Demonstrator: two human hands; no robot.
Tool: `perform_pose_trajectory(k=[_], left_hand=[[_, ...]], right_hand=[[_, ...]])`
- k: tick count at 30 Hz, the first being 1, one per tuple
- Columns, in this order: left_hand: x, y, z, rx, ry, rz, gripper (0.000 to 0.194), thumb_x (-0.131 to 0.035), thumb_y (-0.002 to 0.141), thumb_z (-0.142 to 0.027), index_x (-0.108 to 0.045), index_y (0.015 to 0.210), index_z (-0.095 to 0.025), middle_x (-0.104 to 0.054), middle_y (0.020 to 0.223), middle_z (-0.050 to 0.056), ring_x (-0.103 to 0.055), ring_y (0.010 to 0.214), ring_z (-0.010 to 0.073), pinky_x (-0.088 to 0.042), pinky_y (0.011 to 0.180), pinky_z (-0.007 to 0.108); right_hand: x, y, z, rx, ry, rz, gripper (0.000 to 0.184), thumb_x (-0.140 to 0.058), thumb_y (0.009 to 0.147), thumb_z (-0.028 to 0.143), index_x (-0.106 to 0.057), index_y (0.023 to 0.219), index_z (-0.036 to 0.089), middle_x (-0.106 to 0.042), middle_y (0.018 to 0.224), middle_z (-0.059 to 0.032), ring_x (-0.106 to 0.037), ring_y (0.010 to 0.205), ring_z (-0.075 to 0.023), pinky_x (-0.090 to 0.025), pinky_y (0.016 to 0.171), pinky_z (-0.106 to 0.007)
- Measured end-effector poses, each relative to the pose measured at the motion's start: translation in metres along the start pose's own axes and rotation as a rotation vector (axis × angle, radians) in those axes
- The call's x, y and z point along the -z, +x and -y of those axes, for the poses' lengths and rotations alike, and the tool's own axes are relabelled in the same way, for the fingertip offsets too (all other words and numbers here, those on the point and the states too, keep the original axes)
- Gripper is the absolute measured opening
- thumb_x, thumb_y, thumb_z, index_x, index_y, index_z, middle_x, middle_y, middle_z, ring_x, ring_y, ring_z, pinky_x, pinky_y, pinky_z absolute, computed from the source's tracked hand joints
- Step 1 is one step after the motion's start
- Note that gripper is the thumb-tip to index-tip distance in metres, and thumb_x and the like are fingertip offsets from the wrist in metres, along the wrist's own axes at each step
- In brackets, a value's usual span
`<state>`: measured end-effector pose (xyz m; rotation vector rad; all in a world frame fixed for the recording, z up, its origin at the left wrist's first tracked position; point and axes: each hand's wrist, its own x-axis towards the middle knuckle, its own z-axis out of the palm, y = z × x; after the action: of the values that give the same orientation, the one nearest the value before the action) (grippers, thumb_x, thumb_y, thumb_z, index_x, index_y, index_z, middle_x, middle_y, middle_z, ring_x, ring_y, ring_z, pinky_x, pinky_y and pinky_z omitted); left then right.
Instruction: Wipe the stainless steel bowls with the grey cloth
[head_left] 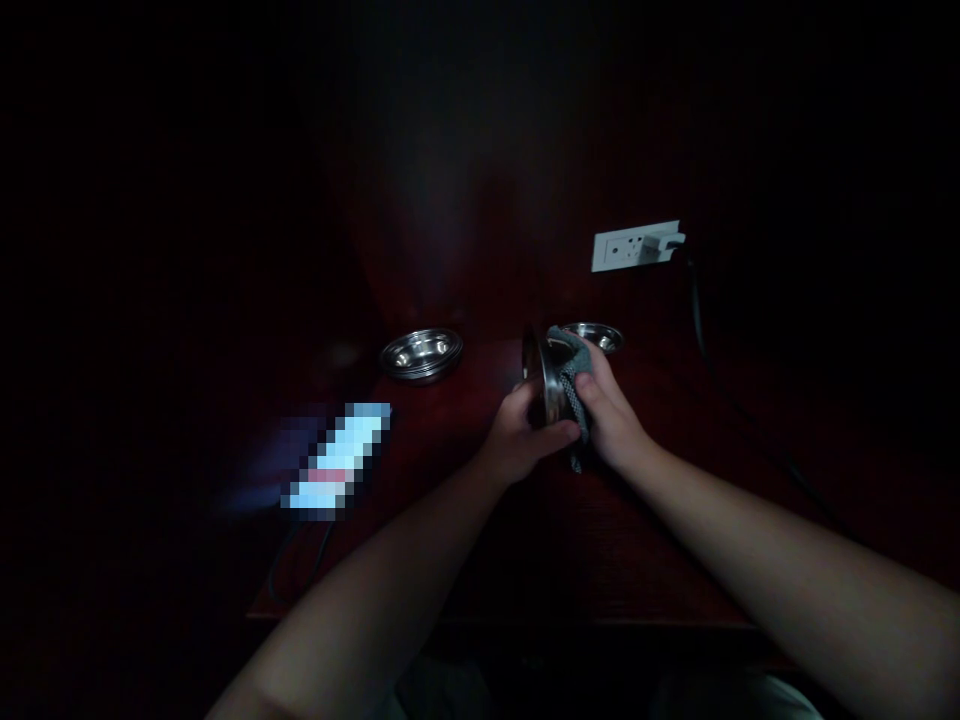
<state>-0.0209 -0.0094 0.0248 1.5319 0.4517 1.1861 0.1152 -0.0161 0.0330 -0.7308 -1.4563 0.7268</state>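
Head cam has your left hand gripping the shiny metal bowl on edge over the table, right hand clamped on a gray checked cloth against its outside, so probably turn the bowl under steady pressure.

Lower left of centre: screen pixelated; content illegible. Centre: right hand partly covers the cloth and the rear dish. Bottom edge crops the left forearm.

There are two hands, one cloth and one held bowl. One bowl stack, one dish, one screen, one socket panel show.
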Motion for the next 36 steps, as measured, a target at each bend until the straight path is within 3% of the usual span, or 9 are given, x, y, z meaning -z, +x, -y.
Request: perform_pose_trajectory(k=[5, 10, 15, 19, 24, 31, 36], left_hand=[[0.004, 0.0, -0.008, -0.161, 0.302, 0.072, 0.044, -0.067, 0.071, -0.052, -0.068, 0.1, -0.019, -0.061, 0.12, 0.012, -0.053, 0.115, 0.0313, -0.039, 0.099, 0.046], [0.005, 0.001, -0.012, -0.303, 0.464, 0.136, 0.036, -0.065, 0.073, -0.047, -0.07, 0.098, -0.022, -0.063, 0.118, 0.01, -0.052, 0.116, 0.0302, -0.03, 0.106, 0.047], [0.008, 0.002, -0.011, -0.316, 0.5, 0.153, 0.036, -0.07, 0.068, -0.048, -0.072, 0.092, -0.022, -0.066, 0.113, 0.01, -0.051, 0.119, 0.0306, -0.027, 0.107, 0.047], [0.013, 0.005, -0.008, -0.404, 0.635, 0.2, 0.049, -0.068, 0.065, -0.06, -0.07, 0.095, -0.021, -0.064, 0.116, 0.011, -0.051, 0.117, 0.03, -0.031, 0.103, 0.049], [0.015, 0.005, -0.003, -0.44, 0.676, 0.17, 0.064, -0.066, 0.063, -0.066, -0.063, 0.109, -0.02, -0.057, 0.125, 0.013, -0.049, 0.119, 0.0324, -0.034, 0.101, 0.051], [0.016, 0.006, 0.004, -0.372, 0.665, 0.022, 0.089, -0.075, 0.058, -0.056, -0.043, 0.131, -0.015, -0.042, 0.136, 0.018, -0.04, 0.126, 0.0335, -0.033, 0.106, 0.05], [0.018, 0.007, 0.003, -0.3, 0.667, 0.065, 0.092, -0.07, 0.062, -0.061, -0.036, 0.136, -0.017, -0.034, 0.141, 0.018, -0.033, 0.132, 0.0359, -0.028, 0.11, 0.054]], right_hand=[[0.0, 0.003, 0.0, -0.064, 0.063, -0.03, 0.05, -0.048, 0.086, 0.057, -0.047, 0.128, 0.03, -0.052, 0.135, -0.0018, -0.046, 0.127, -0.0226, -0.029, 0.113, -0.04], [-0.004, 0.005, -0.004, -0.234, 0.283, -0.087, 0.042, -0.054, 0.081, 0.059, -0.056, 0.113, 0.031, -0.066, 0.111, -0.0006, -0.059, 0.109, -0.0238, -0.041, 0.103, -0.042], [-0.007, 0.006, 0.004, -0.511, 0.477, -0.11, 0.044, -0.055, 0.074, 0.066, -0.061, 0.087, 0.024, -0.068, 0.077, -0.003, -0.067, 0.077, -0.0227, -0.055, 0.075, -0.04], [-0.007, 0.006, 0.011, -0.586, 0.579, -0.069, 0.044, -0.054, 0.074, 0.065, -0.062, 0.077, 0.022, -0.062, 0.059, -0.0009, -0.063, 0.057, -0.0188, -0.055, 0.058, -0.036], [-0.006, 0.006, 0.011, -0.67, 0.619, 0.005, 0.052, -0.046, 0.078, 0.069, -0.065, 0.083, 0.021, -0.066, 0.063, -0.005, -0.067, 0.067, -0.0248, -0.056, 0.06, -0.04], [-0.011, 0.002, 0.002, -0.654, 0.556, 0.026, 0.053, -0.048, 0.079, 0.069, -0.068, 0.083, 0.021, -0.071, 0.073, -0.0068, -0.069, 0.084, -0.027, -0.055, 0.077, -0.043], [-0.013, 0.003, 0.0, -0.611, 0.561, -0.011, 0.045, -0.049, 0.08, 0.065, -0.068, 0.081, 0.023, -0.073, 0.082, -0.0053, -0.066, 0.098, -0.027, -0.05, 0.09, -0.046]])
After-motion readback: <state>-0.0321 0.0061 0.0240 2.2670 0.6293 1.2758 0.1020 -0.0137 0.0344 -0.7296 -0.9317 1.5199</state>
